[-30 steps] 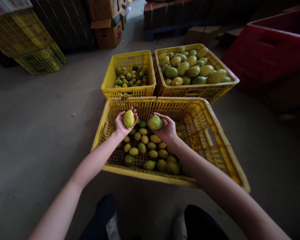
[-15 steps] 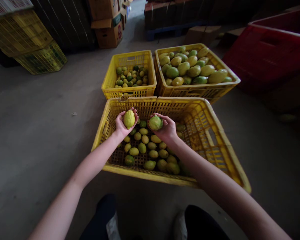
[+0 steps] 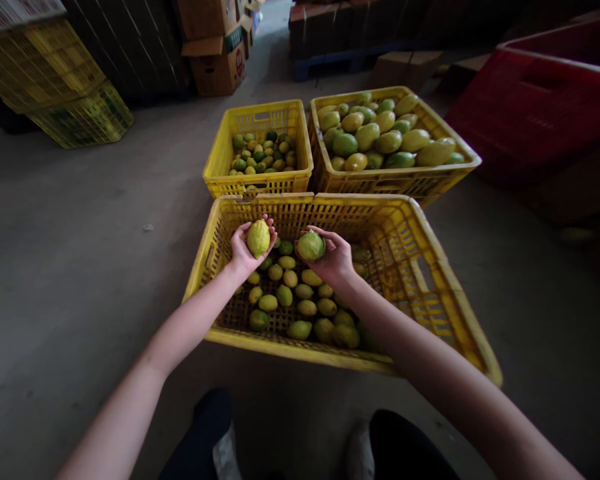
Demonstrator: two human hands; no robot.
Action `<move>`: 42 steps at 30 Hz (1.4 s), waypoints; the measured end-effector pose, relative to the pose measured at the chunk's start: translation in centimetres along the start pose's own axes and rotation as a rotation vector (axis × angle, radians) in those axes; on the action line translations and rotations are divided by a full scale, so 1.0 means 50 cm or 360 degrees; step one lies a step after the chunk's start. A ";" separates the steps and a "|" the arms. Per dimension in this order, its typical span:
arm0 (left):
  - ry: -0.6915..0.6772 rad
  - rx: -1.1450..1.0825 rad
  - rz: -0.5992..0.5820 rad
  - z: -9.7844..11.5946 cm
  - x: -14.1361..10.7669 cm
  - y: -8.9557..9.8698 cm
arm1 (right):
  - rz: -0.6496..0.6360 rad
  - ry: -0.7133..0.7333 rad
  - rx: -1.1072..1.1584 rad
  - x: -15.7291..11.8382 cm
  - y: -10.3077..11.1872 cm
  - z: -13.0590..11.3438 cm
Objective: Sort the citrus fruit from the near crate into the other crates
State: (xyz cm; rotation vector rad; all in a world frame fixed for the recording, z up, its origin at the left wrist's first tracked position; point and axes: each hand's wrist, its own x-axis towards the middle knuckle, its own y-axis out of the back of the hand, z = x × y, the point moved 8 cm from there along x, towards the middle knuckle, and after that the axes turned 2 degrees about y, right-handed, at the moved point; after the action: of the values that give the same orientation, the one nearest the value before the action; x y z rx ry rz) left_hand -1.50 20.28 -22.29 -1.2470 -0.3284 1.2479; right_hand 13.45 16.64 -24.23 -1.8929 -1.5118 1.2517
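Bumpy yellow oval lemon (image 3: 258, 239), head view: it's just left of frame ctr, cradled in our left hand (image 3: 240, 253), palm up, fingers curled loosely round it. Our right hand (image 3: 335, 259) grasps a rounded green citrus fruit (image 3: 311, 246) near ctr. Both are over a big yellow slatted plastic crate (image 3: 433, 303) w/ loose yellow-green fruit (image 3: 307, 308) inside. Risk, we'd judge: lemon could roll off b/c our hold's loose, & bruise whatever it hits. Edges: crate's far rim is near our fingertips; two yellow plastic crates (image 3: 400, 175) sit behind, upper ctr. More room frame left, over grey floor (image 3: 95, 220).
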 end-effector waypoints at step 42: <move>0.0027 -0.0034 -0.0022 -0.001 0.004 0.005 | -0.0033 -0.0048 0.0041 0.002 0.003 0.006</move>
State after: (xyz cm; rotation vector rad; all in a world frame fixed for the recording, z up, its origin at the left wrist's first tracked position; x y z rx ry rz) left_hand -1.49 20.38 -22.62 -1.2705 -0.3384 1.2242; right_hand 13.27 16.63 -24.53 -1.8451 -1.5198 1.2900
